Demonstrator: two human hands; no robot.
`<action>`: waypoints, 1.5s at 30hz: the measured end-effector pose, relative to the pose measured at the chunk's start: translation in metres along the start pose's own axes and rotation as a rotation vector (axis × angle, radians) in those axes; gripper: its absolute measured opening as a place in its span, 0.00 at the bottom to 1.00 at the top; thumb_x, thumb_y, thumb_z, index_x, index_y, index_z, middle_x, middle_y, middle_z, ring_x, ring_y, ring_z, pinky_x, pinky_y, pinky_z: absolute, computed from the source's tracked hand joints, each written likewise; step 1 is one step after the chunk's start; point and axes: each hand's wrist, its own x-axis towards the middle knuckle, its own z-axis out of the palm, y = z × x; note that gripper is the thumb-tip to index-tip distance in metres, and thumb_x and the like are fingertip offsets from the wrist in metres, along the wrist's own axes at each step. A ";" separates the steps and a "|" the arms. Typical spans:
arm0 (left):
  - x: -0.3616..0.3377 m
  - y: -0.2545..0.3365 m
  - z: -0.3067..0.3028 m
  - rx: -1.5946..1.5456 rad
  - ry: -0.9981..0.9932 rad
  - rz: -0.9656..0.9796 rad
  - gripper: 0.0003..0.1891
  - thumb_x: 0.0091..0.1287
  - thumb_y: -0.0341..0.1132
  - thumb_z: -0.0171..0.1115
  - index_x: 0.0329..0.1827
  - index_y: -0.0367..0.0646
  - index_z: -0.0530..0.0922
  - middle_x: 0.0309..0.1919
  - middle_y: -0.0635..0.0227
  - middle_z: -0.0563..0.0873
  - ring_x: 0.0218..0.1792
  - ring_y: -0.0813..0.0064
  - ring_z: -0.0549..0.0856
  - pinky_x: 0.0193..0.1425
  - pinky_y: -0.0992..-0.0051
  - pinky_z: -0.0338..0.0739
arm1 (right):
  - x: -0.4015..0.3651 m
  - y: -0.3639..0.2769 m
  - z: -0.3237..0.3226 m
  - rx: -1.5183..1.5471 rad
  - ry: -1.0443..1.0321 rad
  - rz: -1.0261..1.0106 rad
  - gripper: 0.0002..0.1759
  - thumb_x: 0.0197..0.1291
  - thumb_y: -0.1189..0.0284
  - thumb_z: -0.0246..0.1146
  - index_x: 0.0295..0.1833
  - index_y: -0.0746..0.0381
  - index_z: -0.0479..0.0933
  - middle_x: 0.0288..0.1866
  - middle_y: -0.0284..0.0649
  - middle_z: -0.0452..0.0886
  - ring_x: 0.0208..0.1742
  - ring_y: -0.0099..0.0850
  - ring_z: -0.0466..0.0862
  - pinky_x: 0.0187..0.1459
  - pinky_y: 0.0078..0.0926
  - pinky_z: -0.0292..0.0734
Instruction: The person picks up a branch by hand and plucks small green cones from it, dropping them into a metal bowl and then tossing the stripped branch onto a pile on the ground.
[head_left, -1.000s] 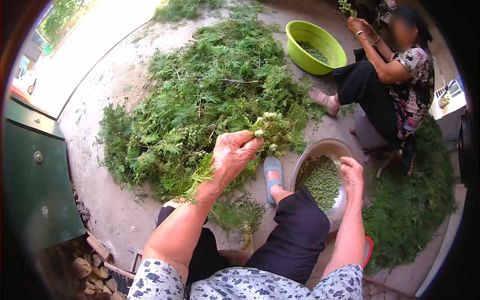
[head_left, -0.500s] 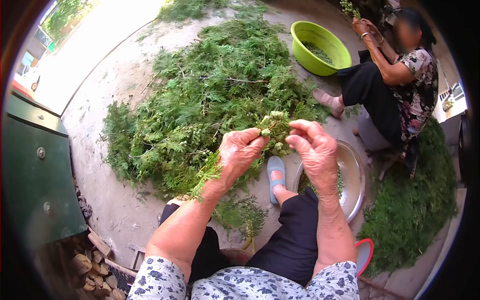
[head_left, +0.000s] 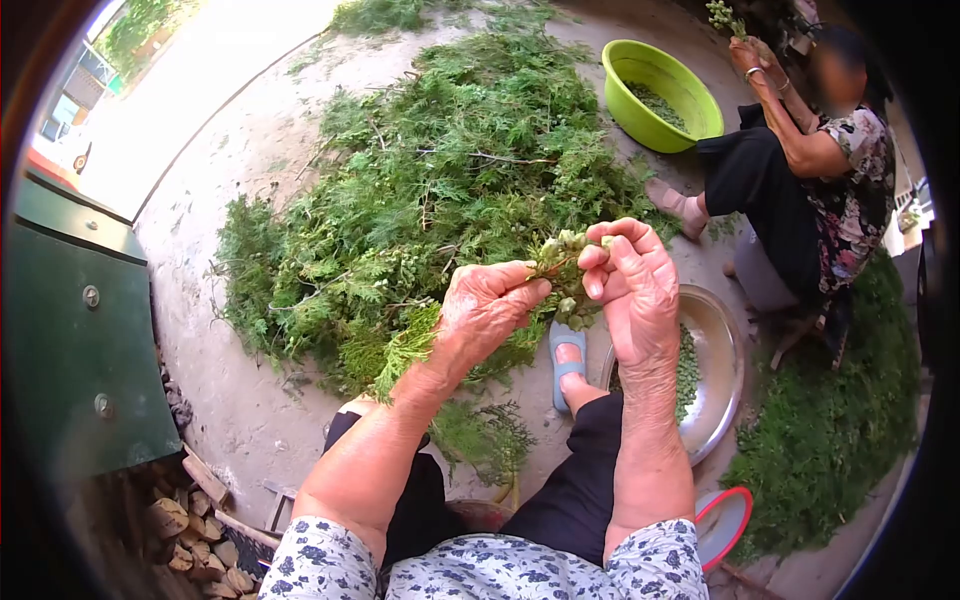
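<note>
Left hand [head_left: 488, 303] grips a sprig [head_left: 566, 250]; right hand [head_left: 640, 290] partly hides it.

Legible text, numbers, signs: none, on the metal bowl [head_left: 718, 365] or on anything to its left, right or beyond it.

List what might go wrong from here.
The left hand holds the sprig left of the bowl, so cones picked by the right hand might miss it and get lost in the pile.

The shoe stands close to the bowl; a careless step might jolt it.
</note>
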 end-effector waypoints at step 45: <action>0.001 -0.005 -0.010 0.141 0.055 0.163 0.13 0.64 0.41 0.61 0.27 0.40 0.81 0.16 0.74 0.79 0.20 0.86 0.71 0.25 0.79 0.65 | -0.027 -0.016 -0.279 -0.945 0.813 -0.068 0.07 0.49 0.73 0.65 0.31 0.66 0.79 0.23 0.35 0.77 0.21 0.23 0.73 0.23 0.19 0.68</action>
